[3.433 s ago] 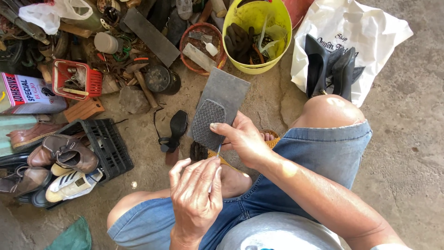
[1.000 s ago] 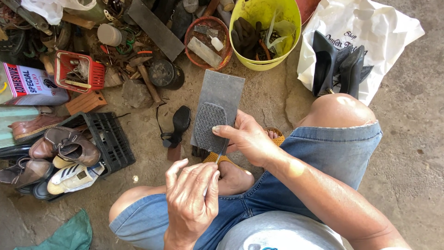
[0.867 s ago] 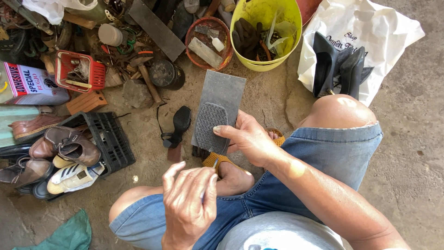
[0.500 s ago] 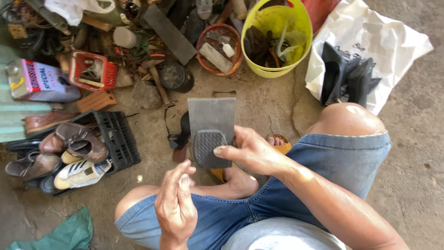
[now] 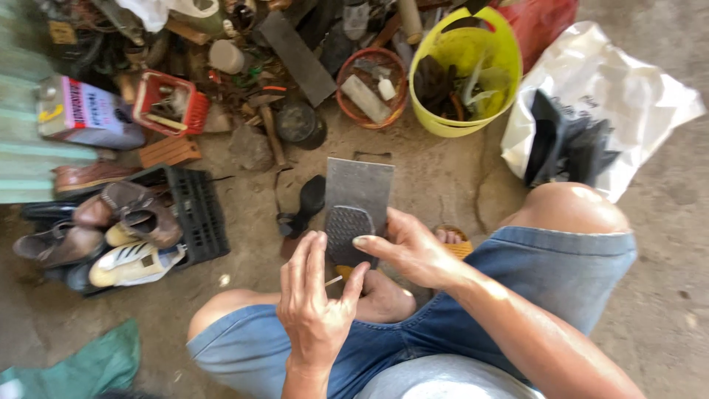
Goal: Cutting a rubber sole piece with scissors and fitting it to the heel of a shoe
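Seemingly mid-trimming, the right hand [image 5: 410, 247] grips the grey rubber sheet with its textured oval sole piece [image 5: 347, 230] while the left hand [image 5: 314, 310] pinches a thin pale stick [image 5: 334, 281], which needs steadying against it.

**One head-worn view, looking steeply down**

Single camera on the person's head, so no second view to overlap. It looks almost straight down over the lap; both hands sit low-centre, close to the lens: left hand [image 5: 316, 310], right hand [image 5: 412, 250]. Knees in denim shorts [image 5: 546, 273] frame them on either side. Ahead of the hands, toward the top edge, the concrete floor [image 5: 436, 174] runs out to a yellow bucket [image 5: 473, 52]. Left of the hands lies a black crate [image 5: 198, 214] with shoes. Far right shows a white bag [image 5: 628, 103].
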